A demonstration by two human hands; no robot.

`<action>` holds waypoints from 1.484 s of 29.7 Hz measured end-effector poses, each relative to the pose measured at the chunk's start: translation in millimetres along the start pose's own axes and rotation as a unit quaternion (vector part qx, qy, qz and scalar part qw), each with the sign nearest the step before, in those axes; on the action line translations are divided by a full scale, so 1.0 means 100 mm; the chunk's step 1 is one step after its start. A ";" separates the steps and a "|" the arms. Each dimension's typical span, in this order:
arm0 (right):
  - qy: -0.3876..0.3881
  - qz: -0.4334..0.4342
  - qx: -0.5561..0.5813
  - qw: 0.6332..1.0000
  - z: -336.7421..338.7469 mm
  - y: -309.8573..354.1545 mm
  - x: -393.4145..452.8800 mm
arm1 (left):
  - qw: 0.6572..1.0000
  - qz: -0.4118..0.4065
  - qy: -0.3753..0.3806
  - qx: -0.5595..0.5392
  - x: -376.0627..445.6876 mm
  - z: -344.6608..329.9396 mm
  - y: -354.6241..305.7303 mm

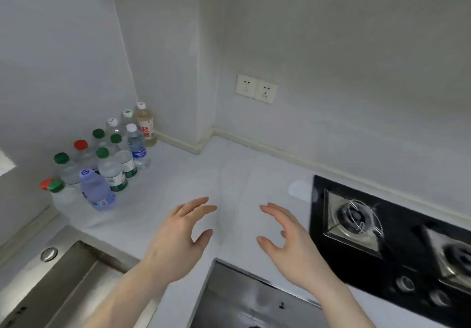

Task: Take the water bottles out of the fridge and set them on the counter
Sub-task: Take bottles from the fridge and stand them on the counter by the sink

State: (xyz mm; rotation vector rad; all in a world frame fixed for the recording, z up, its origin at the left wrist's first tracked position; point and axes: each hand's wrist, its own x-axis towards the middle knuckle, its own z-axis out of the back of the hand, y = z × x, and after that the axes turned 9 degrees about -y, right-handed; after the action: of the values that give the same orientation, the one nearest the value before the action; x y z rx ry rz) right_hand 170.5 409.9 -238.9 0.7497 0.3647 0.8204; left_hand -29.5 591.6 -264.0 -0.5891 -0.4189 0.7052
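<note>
- Left hand (178, 236) and right hand (288, 238) are hovering over the counter (242, 174), fingers spread wide, holding nothing.
- Water bottles (109, 159) are standing clustered upright in counter's left corner, well apart from both hands.

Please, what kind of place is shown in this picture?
Most likely a home kitchen: a gas stove set in a white counter, a steel sink, and wall sockets.

Home kitchen: gas hob (397, 241), sink (51, 276), counter (229, 174).
</note>
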 end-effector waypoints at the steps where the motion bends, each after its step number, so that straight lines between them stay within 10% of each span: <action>1: -0.022 -0.012 -0.001 1.000 0.12 -0.06 -0.13 | 1.000 -0.026 0.010 -0.003 0.04 -0.06 -0.12; 17: -0.298 -0.174 0.020 0.938 1.91 -1.13 -2.33 | 0.939 -0.298 0.148 -0.090 -0.23 -1.17 -2.63; 44: -0.592 -0.380 -0.086 0.706 4.12 -2.74 -7.05 | 0.658 -0.647 0.339 -0.182 -3.49 -3.64 -7.34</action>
State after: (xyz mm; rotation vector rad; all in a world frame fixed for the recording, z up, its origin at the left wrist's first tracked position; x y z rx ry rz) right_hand 93.2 -442.2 -143.6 0.7161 -0.5670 -0.4989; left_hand 277.7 -234.1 -135.0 -0.7050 -0.1689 -1.0173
